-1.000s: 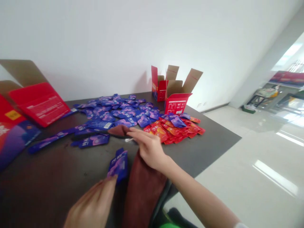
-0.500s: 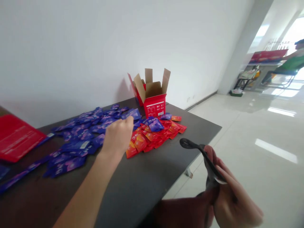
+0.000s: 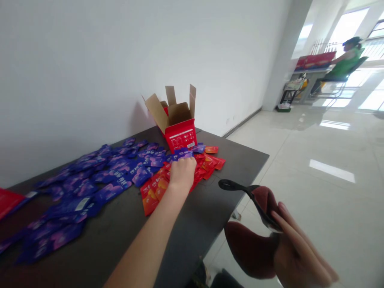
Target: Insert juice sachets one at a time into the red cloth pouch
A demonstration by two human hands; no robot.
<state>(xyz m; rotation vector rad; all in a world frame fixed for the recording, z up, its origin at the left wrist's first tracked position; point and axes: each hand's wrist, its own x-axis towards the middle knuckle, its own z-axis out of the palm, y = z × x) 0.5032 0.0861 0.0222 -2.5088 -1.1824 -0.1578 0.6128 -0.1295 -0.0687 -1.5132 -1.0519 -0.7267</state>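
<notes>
My left hand [image 3: 183, 173] reaches over the sachets, back of the hand up and fingers curled closed. Its fingertips are hidden, so what they grip, if anything, does not show. Right beyond the knuckles lies a purple sachet [image 3: 182, 153] on a pile of red-orange sachets [image 3: 156, 186]. At the lower right, my right hand [image 3: 295, 244] is closed on what looks like a folded dark red eye mask [image 3: 250, 251] with black edging. A black loop [image 3: 228, 185] sticks out from it toward the table.
Many purple sachets [image 3: 111, 176] cover the left of the dark table [image 3: 198, 224]. An open red carton [image 3: 181, 136] stands by the wall, another partly behind it. Part of a red box [image 3: 10, 201] shows at far left. A person in green [image 3: 348, 62] sits in the background.
My left hand has moved right, from beside the purple sachets to over the red-orange pile. The mask in my right hand hangs more spread. The view has turned slightly right.
</notes>
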